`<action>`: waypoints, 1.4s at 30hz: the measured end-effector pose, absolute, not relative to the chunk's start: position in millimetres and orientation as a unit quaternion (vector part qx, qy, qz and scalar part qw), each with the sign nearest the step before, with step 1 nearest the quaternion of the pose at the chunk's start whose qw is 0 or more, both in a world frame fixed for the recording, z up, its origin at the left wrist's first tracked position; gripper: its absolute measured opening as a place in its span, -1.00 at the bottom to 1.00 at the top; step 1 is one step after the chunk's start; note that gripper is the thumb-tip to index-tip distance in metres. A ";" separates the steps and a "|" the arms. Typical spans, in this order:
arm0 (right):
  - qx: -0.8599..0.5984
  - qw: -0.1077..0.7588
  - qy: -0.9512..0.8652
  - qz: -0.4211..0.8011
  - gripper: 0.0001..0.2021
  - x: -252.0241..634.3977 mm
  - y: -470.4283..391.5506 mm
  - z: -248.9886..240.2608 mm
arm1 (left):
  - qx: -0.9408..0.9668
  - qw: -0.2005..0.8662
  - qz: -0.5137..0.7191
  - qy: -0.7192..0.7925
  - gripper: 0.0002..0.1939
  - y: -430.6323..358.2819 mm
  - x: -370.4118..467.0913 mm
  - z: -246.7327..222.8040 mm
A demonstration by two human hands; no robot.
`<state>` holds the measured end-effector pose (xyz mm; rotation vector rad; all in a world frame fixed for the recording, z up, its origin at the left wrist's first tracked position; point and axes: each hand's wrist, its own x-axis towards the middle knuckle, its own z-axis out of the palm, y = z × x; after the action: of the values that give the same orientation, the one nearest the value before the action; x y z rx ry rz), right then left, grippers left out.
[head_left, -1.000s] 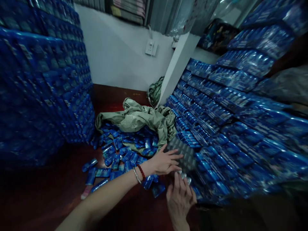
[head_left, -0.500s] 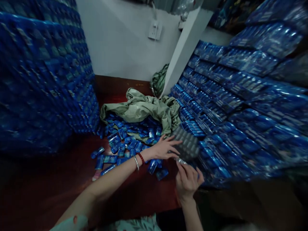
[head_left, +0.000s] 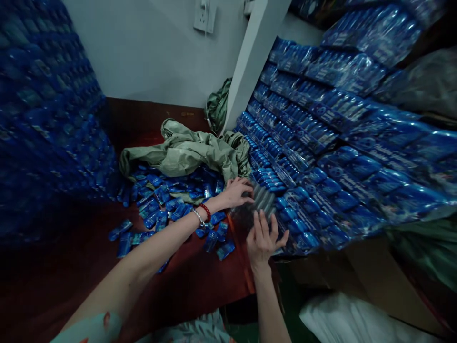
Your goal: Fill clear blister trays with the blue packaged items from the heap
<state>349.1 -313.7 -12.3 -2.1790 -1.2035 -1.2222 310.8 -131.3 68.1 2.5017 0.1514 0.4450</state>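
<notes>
In the head view, a dark ribbed plastic tray (head_left: 263,199), blurred, is seen by the right edge of the desk (head_left: 203,281), beside the stacked blue packs (head_left: 321,190). It is placed between the hands: its left side is met by the bent fingers of the left hand (head_left: 239,193), its near side by the right hand (head_left: 263,240), whose fingers are spread. Whether it is gripped by the left cannot be told; neither hand is clearly nearer. The ribs are slanted, but the long axis cannot be judged. Loose blue packets (head_left: 150,209) are scattered leftward.
</notes>
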 end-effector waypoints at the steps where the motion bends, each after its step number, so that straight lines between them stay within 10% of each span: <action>1: -0.770 0.185 -0.429 -0.434 -0.54 347.3 -314.6 -12.3 | 0.942 0.290 0.161 0.050 -0.79 -131.0 311.5 68.8; 42: -0.684 0.242 -0.637 -0.261 -0.71 299.5 -343.3 18.0 | 0.941 0.312 0.075 0.106 -0.82 -134.1 322.0 80.9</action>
<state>299.5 -343.3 18.0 -1.8705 -1.7414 -0.7129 322.0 -134.1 80.9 2.4838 0.2797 0.1988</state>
